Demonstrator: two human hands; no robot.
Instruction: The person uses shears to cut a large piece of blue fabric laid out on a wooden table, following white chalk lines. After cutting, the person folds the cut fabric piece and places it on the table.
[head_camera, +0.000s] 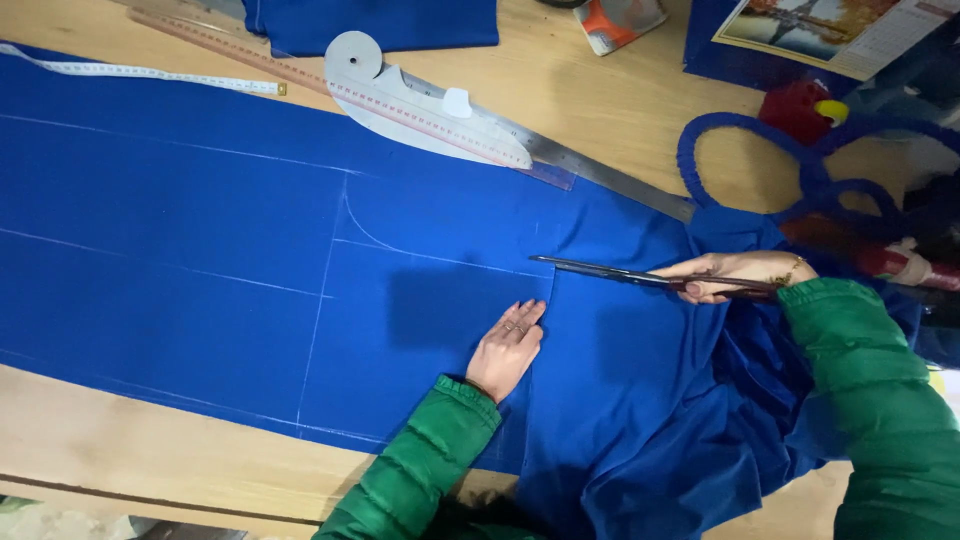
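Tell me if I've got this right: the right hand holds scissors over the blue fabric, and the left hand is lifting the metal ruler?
Not quite. The head view shows the left hand pressed flat on the blue fabric, not lifting the metal ruler, which lies untouched on the table's far side. The right hand does hold the scissors over the fabric.

A pale wooden desk carries everything, and most of it is covered by a big sheet of blue cloth marked with white chalk lines. Just beyond the cloth's far edge lie a long metal ruler and a white curved ruler, the curved one resting across the straight one. A white tape measure trails over the cloth's far left corner. A second folded piece of blue cloth sits further back from the rulers. Right of the big cloth, a looped blue ruffled trim lies on bare wood, with a calendar behind it.
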